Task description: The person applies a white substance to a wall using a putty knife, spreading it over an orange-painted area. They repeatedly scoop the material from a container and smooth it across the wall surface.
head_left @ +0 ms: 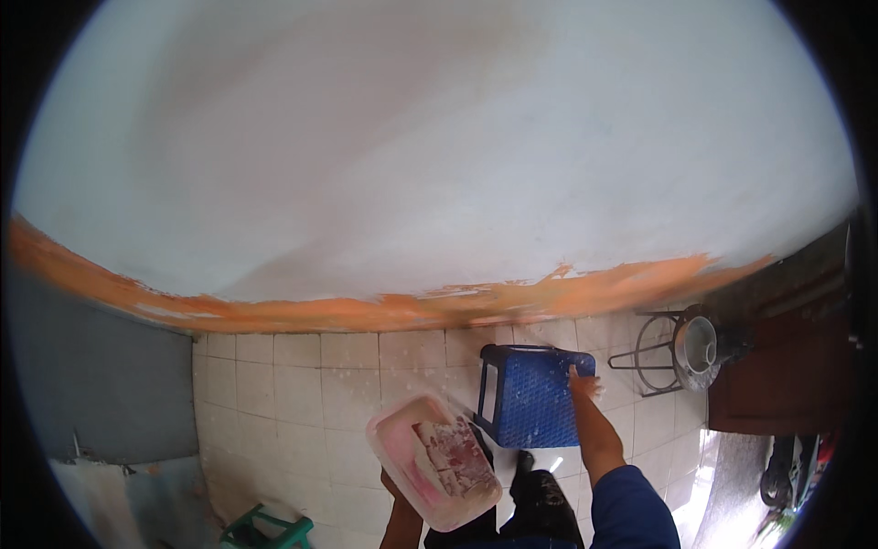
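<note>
My left hand (393, 483) is wrapped round the left side of a pink-white plastic tub (391, 428), mostly hidden behind it. White residue coats the tub, and a flat, reddish, white-smeared piece (457, 456) lies inside; its kind is unclear. My right hand (585, 381) is at the right edge of a blue plastic stool (538, 398), thumb over the seat and the other fingers at its rim. White specks dot the stool's woven-pattern seat, and its left-side legs show.
Ahead rises a white wall (439, 165) with a ragged orange band (412, 313) along its foot. A metal pot (700, 352) sits on a round-framed stand (654, 352) at the right, beside a brown cabinet (777, 375). A green stool (265, 529) stands at lower left on white-spotted tiles (302, 403).
</note>
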{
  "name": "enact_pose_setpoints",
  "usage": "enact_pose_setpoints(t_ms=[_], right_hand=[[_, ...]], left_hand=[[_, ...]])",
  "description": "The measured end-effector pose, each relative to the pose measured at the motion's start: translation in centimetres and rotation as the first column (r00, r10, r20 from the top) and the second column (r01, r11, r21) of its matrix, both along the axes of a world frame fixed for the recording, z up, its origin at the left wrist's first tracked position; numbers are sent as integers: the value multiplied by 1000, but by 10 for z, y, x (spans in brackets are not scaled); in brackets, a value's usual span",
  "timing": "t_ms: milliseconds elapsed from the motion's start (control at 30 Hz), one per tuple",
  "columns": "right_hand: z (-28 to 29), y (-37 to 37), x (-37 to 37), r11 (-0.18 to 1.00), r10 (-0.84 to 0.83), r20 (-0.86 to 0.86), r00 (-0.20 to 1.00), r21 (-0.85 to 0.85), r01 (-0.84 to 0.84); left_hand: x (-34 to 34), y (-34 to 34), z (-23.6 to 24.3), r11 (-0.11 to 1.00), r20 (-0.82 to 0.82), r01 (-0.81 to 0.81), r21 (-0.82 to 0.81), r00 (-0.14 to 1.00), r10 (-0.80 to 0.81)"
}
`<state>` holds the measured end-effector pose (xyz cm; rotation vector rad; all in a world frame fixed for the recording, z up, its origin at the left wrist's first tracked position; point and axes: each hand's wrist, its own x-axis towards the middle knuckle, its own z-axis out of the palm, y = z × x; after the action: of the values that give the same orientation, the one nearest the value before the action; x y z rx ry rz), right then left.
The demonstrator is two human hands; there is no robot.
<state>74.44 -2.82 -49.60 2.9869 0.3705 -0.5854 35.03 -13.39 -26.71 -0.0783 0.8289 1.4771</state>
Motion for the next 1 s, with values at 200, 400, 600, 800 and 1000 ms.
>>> enact_pose_setpoints(t_ms=[200,400,600,800,1000], right_hand=[[2,-49,12,905,405,-319,857,277,-324],[35,-49,-75,811,584,-427,690,335,-480],[16,-71,-124,798,603,-424,676,337,-500],[34,-91,-104,802,521,-153,840,425,-420],[162,-83,-37,608,429,-9,903,743,-281]], left_hand=[[12,-43,3,997,-24,-65,-31,998,64],[33,-79,12,998,-33,-65,-20,997,64],[28,-83,36,999,-39,-28,25,999,29],[-3,-64,81,990,-44,-3,143,999,10],[-6,-20,137,957,-29,16,289,1000,-8]])
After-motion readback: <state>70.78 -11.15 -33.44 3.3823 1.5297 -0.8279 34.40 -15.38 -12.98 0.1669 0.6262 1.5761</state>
